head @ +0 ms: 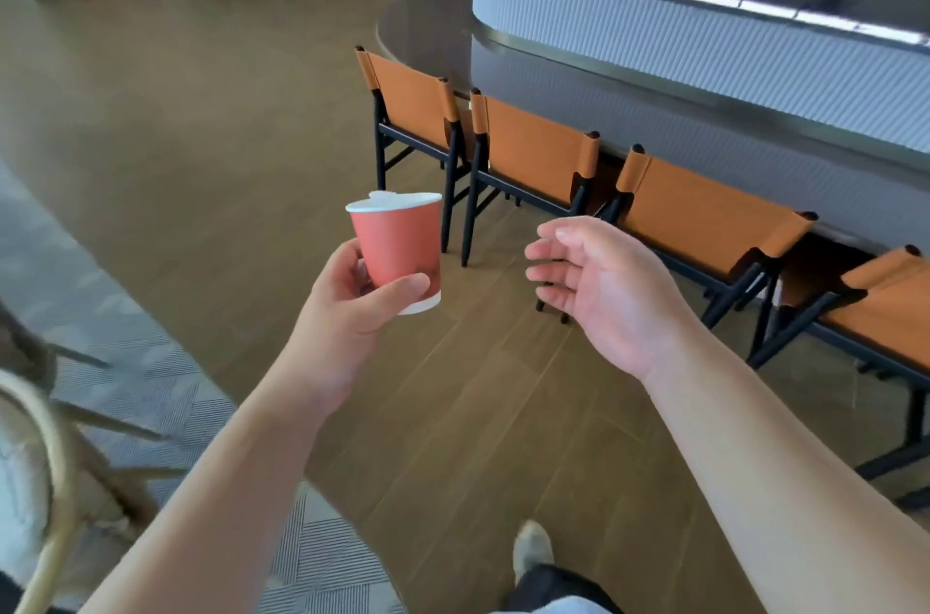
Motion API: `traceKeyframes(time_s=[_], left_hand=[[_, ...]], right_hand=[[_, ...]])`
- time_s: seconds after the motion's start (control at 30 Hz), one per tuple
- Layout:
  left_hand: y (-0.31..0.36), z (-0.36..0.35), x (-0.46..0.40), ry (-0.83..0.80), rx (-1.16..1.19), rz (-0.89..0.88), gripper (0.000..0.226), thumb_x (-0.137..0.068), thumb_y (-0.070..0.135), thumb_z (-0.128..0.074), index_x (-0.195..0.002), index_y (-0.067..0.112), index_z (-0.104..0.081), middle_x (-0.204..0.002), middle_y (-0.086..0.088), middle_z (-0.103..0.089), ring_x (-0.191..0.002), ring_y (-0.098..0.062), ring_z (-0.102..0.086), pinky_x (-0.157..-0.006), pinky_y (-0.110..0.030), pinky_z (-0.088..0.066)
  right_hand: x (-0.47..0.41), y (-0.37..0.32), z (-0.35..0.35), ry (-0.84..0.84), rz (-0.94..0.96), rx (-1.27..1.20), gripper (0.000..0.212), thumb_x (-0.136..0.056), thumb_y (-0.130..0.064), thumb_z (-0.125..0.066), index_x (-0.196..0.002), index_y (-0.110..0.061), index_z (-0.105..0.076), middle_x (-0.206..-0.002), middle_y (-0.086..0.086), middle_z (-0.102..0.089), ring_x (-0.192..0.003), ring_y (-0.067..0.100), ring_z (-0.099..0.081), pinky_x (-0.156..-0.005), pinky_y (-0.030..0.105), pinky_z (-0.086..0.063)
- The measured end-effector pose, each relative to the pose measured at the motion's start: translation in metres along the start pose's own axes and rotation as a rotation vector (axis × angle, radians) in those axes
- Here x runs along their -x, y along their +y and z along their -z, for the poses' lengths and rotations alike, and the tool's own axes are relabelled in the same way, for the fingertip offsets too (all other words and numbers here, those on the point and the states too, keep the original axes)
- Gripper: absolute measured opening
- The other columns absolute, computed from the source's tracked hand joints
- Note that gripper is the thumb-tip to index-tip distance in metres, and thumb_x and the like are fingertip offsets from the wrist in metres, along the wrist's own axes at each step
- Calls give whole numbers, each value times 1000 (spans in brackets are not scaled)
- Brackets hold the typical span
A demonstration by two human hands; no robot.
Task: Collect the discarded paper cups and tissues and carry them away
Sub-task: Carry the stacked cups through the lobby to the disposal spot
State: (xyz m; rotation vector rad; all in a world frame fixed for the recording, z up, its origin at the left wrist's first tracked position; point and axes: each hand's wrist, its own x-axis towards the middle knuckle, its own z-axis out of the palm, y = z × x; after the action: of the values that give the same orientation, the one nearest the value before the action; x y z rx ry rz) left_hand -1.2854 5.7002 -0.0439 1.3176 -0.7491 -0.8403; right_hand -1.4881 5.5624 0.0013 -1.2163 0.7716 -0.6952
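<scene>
— Where is the cup?

— The red paper cup [396,245] sits just left of the frame's centre, upright and slightly tilted, with white tissue [386,198] showing at its rim. The left hand [347,311] grips it low down, thumb across the front, fingers curled behind.

— And the other hand?

— The right hand [604,291] hangs just right of centre, palm turned toward the cup, fingers loosely spread, holding nothing and apart from the cup.

— Around them?

— Orange-backed chairs [533,150] line a curved counter [704,39] at the upper right; wooden floor [201,135] lies below, and a shoe [532,548] shows at the bottom edge.
</scene>
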Motion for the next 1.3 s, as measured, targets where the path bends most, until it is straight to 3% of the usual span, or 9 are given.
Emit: traceKeyframes(time_s=[0.33,0.47,0.7,0.8,0.93,1.13,1.3], left_hand=[[-12,29,-190,120,-62,53,69,-62,37,-85,-123,17,-62,-98,4,-74,-92,-15,-71,-81,-29,-51],[10,32,-281,177,-102,45,66,-60,38,-84,-120,21,-63,-97,9,-75,-91,-11,-72,-77,-24,-52],[34,41,-386,253,-113,0,70,-64,37,-83,-128,17,-62,-118,-8,-74,-114,-30,-70,-97,-41,-54],[37,57,-414,307,-99,-5,70,-62,39,-82,-125,17,-63,-116,-7,-75,-112,-27,-71,-92,-37,-53],[38,85,-455,318,-63,-36,68,-62,38,-81,-123,15,-63,-99,6,-76,-92,-12,-72,-73,-19,-53],[25,153,-522,346,-19,-41,71,-60,37,-82,-124,13,-62,-100,4,-75,-94,-15,-72,-76,-23,-54],[25,233,-611,269,-24,-40,65,-62,38,-82,-120,17,-62,-94,8,-72,-88,-13,-70,-71,-19,-52]], right_hand=[[-218,9,-14,-95,-78,-21,22,-98,-22,-50,-108,-16,-69,-94,2,-73,-89,18,-71,-77,31,-55],[-315,-8,-17,-142,-111,-60,22,-96,-21,-51,-107,-16,-70,-93,3,-73,-87,18,-71,-78,33,-55],[-437,-45,-46,-261,-88,-68,26,-84,-29,-56,-103,-17,-70,-91,4,-74,-84,18,-71,-76,34,-54],[-473,-53,-63,-315,-87,-55,25,-87,-26,-55,-104,-15,-69,-91,2,-74,-83,16,-70,-75,33,-54],[-520,-51,-89,-343,-70,-40,21,-95,-19,-50,-105,-13,-68,-89,2,-72,-81,15,-70,-72,30,-55],[-595,-41,-151,-359,-96,-6,20,-97,-19,-50,-104,-13,-68,-89,1,-72,-82,14,-70,-71,28,-55],[-679,-36,-220,-303,-87,2,20,-98,-17,-49,-106,-13,-67,-89,2,-72,-82,15,-69,-77,32,-56]])
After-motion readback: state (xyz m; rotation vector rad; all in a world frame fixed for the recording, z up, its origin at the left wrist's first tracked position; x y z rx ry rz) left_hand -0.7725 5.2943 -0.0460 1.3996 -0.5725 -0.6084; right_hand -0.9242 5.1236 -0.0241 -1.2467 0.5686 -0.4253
